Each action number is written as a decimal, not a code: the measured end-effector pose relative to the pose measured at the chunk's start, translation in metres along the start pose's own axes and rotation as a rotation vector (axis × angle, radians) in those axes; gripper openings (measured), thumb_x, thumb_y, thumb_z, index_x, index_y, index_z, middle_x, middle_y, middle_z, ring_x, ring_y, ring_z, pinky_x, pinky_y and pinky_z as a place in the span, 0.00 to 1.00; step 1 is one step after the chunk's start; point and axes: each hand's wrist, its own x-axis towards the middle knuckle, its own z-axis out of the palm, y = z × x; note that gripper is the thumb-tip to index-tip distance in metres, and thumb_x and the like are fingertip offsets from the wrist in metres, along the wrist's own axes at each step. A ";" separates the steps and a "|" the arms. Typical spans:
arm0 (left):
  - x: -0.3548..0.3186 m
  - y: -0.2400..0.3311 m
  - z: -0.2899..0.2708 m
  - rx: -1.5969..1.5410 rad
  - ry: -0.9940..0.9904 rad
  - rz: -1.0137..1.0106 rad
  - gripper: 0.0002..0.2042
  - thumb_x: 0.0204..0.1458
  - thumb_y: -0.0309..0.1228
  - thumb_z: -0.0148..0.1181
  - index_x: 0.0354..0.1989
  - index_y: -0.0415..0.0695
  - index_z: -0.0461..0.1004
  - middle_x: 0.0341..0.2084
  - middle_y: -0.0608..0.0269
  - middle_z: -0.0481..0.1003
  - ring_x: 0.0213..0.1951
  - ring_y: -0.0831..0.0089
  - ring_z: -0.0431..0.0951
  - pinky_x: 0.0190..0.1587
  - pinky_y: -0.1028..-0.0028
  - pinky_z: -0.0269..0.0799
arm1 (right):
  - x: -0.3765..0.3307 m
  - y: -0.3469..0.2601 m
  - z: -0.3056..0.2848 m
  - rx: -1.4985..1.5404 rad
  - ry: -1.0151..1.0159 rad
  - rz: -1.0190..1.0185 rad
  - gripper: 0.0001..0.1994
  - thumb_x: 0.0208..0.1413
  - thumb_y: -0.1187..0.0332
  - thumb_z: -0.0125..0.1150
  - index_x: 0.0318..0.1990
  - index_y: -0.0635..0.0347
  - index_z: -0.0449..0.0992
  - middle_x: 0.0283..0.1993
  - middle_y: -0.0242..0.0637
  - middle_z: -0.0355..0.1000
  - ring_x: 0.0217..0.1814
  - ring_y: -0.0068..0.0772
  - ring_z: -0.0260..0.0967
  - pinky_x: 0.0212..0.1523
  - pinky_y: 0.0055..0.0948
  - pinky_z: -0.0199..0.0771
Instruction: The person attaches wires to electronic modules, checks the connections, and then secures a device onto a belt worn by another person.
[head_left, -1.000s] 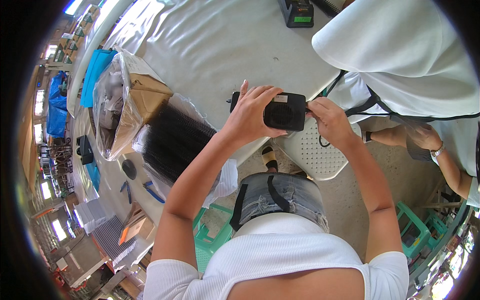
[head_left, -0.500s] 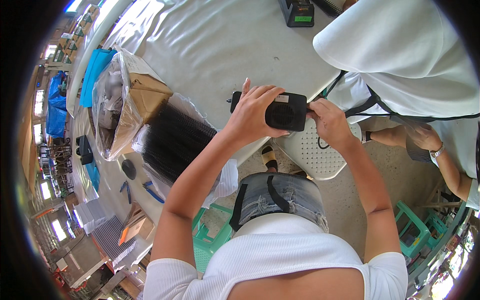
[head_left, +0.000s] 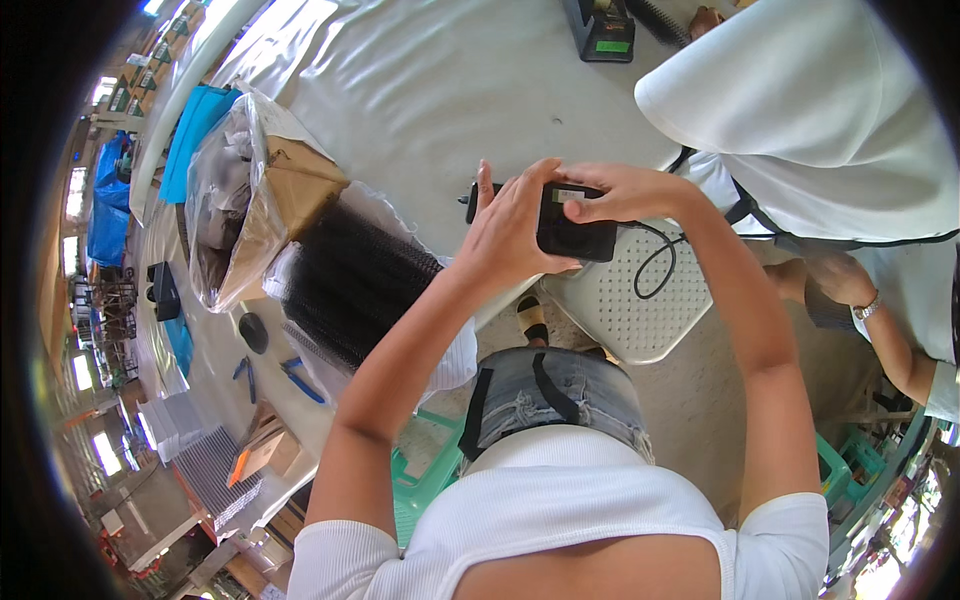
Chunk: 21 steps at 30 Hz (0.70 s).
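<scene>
A black box-shaped device (head_left: 585,240) is held level above the table's near edge, with a pale label on its upper face. My left hand (head_left: 510,220) grips it from the left, fingers across its top and thumb along the near side. On its right end lies my right hand (head_left: 625,192), the thumb pressed on the face by the label and the fingers behind the far edge. A thin black cable (head_left: 672,265) loops from the device's right end over the white stool. Left of my left forearm is a thick bundle of black ridged strips (head_left: 350,285) in white wrapping.
A plastic-wrapped cardboard box (head_left: 300,190) stands on the white-covered table (head_left: 430,90). Blue-handled pliers (head_left: 303,380) lie nearer. A perforated white stool (head_left: 640,320) is beyond my legs, and a green stool (head_left: 425,470) is beside me. A white-clad person (head_left: 800,110) is close at right.
My right hand has moved from the cable end at the device's right side up onto its face. The cable now hangs free in a loop. My left hand keeps its grip.
</scene>
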 end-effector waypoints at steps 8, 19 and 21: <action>-0.049 0.033 0.052 0.015 0.767 -0.268 0.54 0.26 0.36 0.78 0.61 0.40 0.45 0.60 0.46 0.44 0.61 0.48 0.50 0.61 0.53 0.49 | 0.011 -0.004 0.006 0.444 -0.219 0.136 0.33 0.58 0.44 0.48 0.61 0.62 0.61 0.48 0.34 0.70 0.47 0.19 0.67 0.48 0.23 0.68; -0.044 0.037 0.093 -1.502 0.486 -0.449 0.50 0.46 0.36 0.68 0.67 0.43 0.31 0.58 0.61 0.45 0.56 0.73 0.54 0.56 0.72 0.59 | 0.015 -0.006 0.008 0.486 -0.178 0.245 0.27 0.59 0.45 0.48 0.51 0.61 0.68 0.41 0.30 0.70 0.42 0.19 0.68 0.42 0.23 0.71; -0.045 0.035 0.099 -1.520 0.505 -0.429 0.51 0.47 0.35 0.67 0.68 0.45 0.29 0.58 0.62 0.45 0.57 0.74 0.54 0.56 0.72 0.59 | 0.016 -0.001 0.009 0.471 -0.168 0.247 0.28 0.58 0.43 0.48 0.53 0.59 0.67 0.44 0.30 0.69 0.44 0.19 0.66 0.44 0.22 0.68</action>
